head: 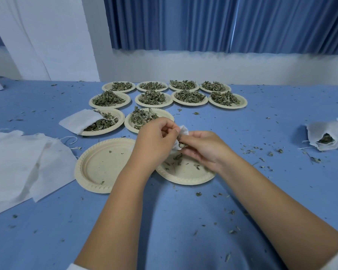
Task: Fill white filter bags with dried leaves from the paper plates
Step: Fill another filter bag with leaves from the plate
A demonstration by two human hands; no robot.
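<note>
Head view.
- Filter bag (pixel 183 131): white, crumpled, held above the counter (pixel 174 221) at its middle, between both grips.
- Left grip (pixel 156 137): clenched, pinching the bag's upper edge.
- Right grip (pixel 201 149): fingers curled around the bag's lower part, with dried leaves (pixel 182 145) at its fingertips by the bag's opening.
- Near-empty plate (pixel 185 177): directly below both grips, a few leaf scraps on it.
- Second near-empty plate (pixel 103 164): just beside it, toward the left edge.
- Plates heaped with leaves (pixel 154 105): in rows toward the far edge.
- Spare bag (pixel 78 121): lying half on a leaf plate.
- Flat empty bags (pixel 27 158): at the left edge.
- Filled bags (pixel 326 137): at the right edge.
</note>
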